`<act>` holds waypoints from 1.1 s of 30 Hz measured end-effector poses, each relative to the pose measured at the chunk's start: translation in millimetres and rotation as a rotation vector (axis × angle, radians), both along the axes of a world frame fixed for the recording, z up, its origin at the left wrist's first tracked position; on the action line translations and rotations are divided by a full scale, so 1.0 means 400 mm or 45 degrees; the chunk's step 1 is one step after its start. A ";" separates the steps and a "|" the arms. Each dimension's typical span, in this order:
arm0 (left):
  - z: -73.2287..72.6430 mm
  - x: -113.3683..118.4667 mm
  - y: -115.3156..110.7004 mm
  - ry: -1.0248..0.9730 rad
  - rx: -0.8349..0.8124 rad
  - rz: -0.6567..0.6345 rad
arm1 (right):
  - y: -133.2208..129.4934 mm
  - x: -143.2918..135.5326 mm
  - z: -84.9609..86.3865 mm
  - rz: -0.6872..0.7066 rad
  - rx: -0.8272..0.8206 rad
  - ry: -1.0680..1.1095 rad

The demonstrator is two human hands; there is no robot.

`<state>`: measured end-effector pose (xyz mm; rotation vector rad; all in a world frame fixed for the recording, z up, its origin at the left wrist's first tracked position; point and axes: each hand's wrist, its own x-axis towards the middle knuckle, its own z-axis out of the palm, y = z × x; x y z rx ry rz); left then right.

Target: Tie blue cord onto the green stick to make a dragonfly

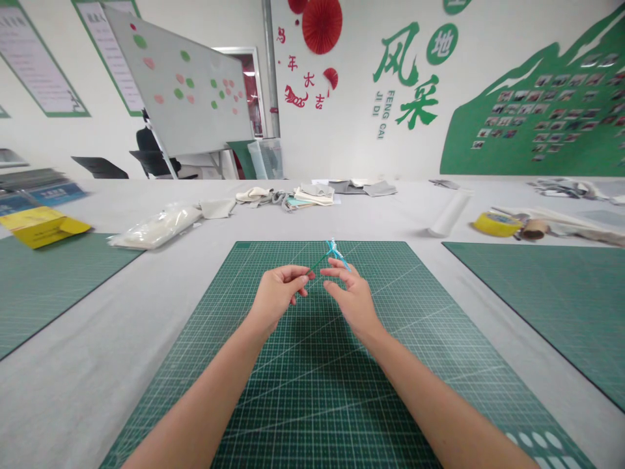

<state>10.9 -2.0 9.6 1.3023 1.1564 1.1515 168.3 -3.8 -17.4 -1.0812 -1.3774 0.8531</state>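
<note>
Thumb and fingers of my left hand [282,291] pinch the lower end of a thin green stem [319,262] above the green cutting mat [303,404]. At the stem's upper end is a small blue and white piece [333,249], which slants down to the right behind the fingertips of my right hand [352,293]. The right hand's fingers are apart, with the thumb toward the left hand. Its fingertips are close to the blue and white piece; whether they touch it is hard to tell.
Fabric pieces [315,194] lie along the table's back. To the left are a plastic-wrapped bundle [159,226] and a yellow box [43,225]. Yellow tape [497,223] and a white roll [449,213] lie on the right. Further mats [547,293] flank the middle one.
</note>
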 end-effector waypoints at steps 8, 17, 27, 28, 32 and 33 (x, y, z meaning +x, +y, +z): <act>0.001 0.003 -0.001 0.040 0.055 0.021 | -0.019 -0.032 0.004 0.534 -0.406 0.210; 0.003 -0.008 0.002 0.184 0.090 0.101 | -0.021 -0.009 0.009 0.170 0.052 -0.550; -0.011 -0.026 0.013 0.413 0.253 0.197 | -0.071 -0.023 0.046 -0.036 0.386 -1.356; -0.011 -0.030 0.012 0.489 0.287 0.215 | -0.075 -0.022 0.051 -0.061 0.422 -1.377; -0.005 -0.044 0.006 0.873 0.481 0.264 | -0.080 -0.006 0.065 -0.135 0.544 -1.283; -0.002 -0.046 0.004 0.962 0.525 0.256 | -0.079 0.000 0.067 -0.152 0.566 -1.236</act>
